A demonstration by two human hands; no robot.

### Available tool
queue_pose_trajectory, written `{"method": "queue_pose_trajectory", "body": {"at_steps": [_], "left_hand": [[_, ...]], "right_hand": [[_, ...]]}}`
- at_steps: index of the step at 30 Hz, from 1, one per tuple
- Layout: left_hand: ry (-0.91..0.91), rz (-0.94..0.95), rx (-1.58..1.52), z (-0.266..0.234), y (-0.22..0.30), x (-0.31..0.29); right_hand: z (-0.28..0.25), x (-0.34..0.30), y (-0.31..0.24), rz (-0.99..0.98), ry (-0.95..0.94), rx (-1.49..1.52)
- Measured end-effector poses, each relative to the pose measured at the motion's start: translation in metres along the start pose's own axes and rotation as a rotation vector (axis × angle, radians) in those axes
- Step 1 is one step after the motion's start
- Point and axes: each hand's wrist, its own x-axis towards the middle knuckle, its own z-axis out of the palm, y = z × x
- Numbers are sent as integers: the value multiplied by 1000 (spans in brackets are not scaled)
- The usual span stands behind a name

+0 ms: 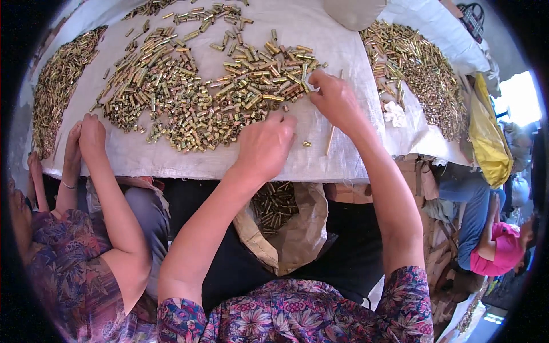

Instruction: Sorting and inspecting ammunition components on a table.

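A heap of small brass-coloured metal tubes and short sleeves (183, 86) is spread on a white woven sheet (311, 166). My left hand (266, 143) is closed, knuckles up, at the near right edge of the heap; its fingertips are hidden. My right hand (334, 97) pinches at the heap's right edge, where its fingertips meet the longer tubes; what lies between them is too small to name. One short brass sleeve (307, 144) lies apart between my hands. Beside my right wrist is a thin wooden stick (331, 137).
Between my legs, below the table edge, an open sack (309, 223) holds more brass tubes (274, 206). At left, a co-worker's hands (91, 134) touch the sheet. Other heaps (420, 68) lie to the right, near crumpled white scraps (394, 114). A person in pink (497, 248) sits at far right.
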Motion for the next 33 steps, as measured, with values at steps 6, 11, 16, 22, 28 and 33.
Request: {"method": "queue_pose_trajectory", "body": {"at_steps": [6,11,16,22,28,33], "left_hand": [[-11,30,54,2,-3,1],[128,62,-273,-6,-11,-21],[-167,-341,-1093,-30,-3,-44],[-177,-338,-1430,-29,3,-61],[-200,-351,-1547,-33,7,-69],[-232,-319,-1565,-36,9,-72]], "right_hand": [[4,17,-3,-44,-206,-186],[-15,-2,-17,188,-275,-10],[-31,-66,-41,330,-268,684],[-23,-118,-68,597,-130,1195],[-16,-136,-77,616,-35,1355],[-16,-143,-81,602,-46,1378]]}}
